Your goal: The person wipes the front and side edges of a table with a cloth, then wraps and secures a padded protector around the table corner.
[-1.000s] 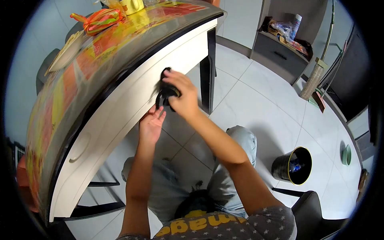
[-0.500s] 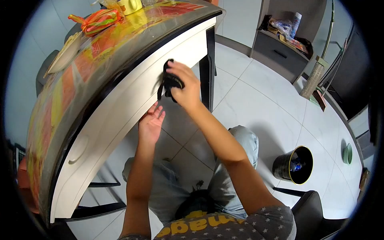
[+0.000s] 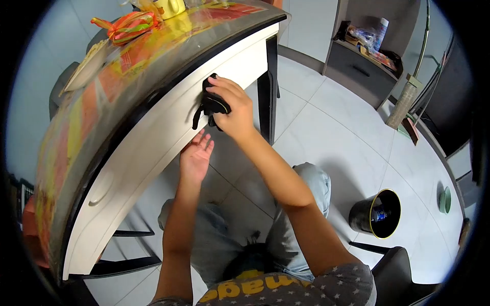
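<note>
My right hand [image 3: 236,108] is closed around a black cloth-like bundle [image 3: 214,102] with a dangling strap and a thin light line along it. The bundle is against the white front panel [image 3: 158,130] of the table, toward its right part. Below it, my left hand [image 3: 196,158] has its palm turned up and fingers apart, holding nothing visible. Those fingertips reach the panel's lower edge, and some are partly hidden there. A recessed handle [image 3: 101,192] shows at the panel's left part.
On the plastic-covered tabletop [image 3: 97,97] are an orange-red tied bag [image 3: 131,28], a yellow mug [image 3: 169,7] and a plate [image 3: 86,66]. A black bin [image 3: 361,215] stands on the tiled floor at right, near a dark chair [image 3: 403,270]. A grey cabinet [image 3: 357,66] stands behind.
My right hand and the black bundle have shifted slightly left along the panel, with the strap hanging further left. My left hand stays at the lower edge. The view has shifted slightly.
</note>
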The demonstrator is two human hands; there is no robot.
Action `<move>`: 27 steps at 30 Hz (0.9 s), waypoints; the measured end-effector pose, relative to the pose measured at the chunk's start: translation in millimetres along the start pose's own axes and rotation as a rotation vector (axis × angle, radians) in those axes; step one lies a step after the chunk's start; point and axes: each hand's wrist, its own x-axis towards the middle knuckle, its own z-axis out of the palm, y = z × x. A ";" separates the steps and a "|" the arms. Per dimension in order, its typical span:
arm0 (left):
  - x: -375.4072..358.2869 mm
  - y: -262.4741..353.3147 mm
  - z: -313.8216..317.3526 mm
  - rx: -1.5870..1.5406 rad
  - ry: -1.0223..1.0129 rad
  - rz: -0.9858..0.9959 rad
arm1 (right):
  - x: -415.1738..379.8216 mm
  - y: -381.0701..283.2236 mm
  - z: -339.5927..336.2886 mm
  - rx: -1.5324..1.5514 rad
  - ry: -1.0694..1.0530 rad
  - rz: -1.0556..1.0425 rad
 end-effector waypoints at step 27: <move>1.4 -1.7 1.1 -0.003 0.074 0.004 | -18.0 -2.1 4.0 0.211 0.037 0.190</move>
